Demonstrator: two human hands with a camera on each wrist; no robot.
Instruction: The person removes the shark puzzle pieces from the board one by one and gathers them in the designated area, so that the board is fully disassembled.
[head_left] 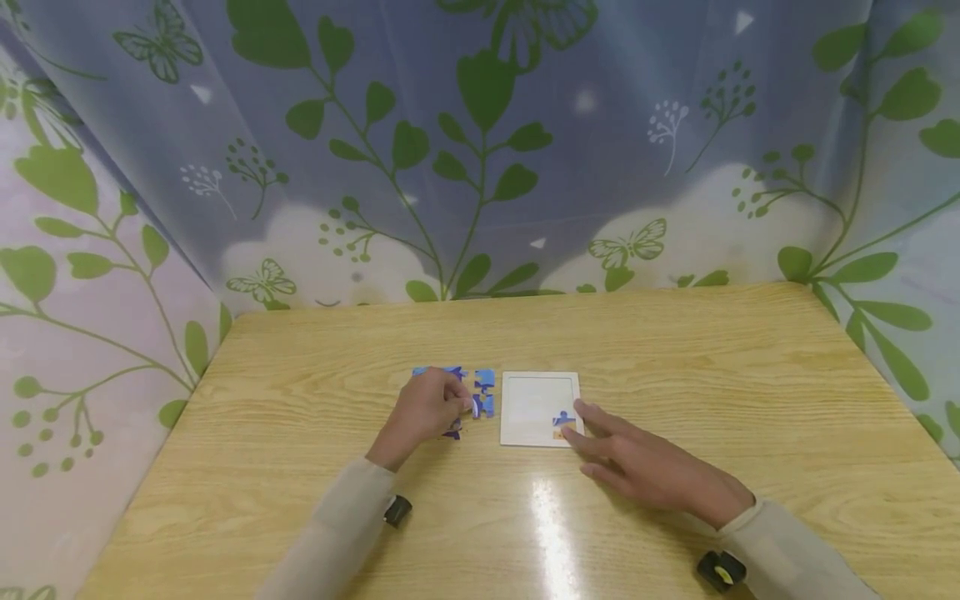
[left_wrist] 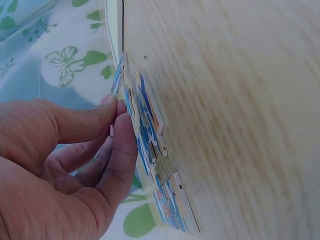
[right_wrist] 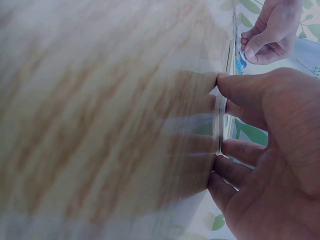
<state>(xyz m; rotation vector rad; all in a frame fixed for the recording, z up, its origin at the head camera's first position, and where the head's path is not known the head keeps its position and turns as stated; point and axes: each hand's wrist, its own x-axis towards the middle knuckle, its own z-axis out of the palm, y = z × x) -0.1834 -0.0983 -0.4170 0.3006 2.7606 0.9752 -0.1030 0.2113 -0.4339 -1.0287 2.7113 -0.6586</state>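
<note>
In the head view, my left hand [head_left: 429, 406] pinches a small blue-and-white jigsaw piece [head_left: 475, 407] between thumb and fingers. It is above several loose blue jigsaw pieces [head_left: 484, 380], and hides some of them. The left wrist view shows the held piece [left_wrist: 118, 79] tilted, seen nearly edge-on. To the right lies a square white puzzle tray [head_left: 505, 410], with one blue-and-tan piece [head_left: 563, 423] in its lower right corner. My right hand [head_left: 645, 462] rests with spread, fairly straight fingers at the tray's right edge, one fingertip by that piece.
The wooden table [head_left: 712, 358] extends around the tray and pieces. A patterned curtain [head_left: 480, 208] with leaves and butterflies hangs behind it and along both sides. Each forearm wears a dark wrist device [head_left: 722, 572].
</note>
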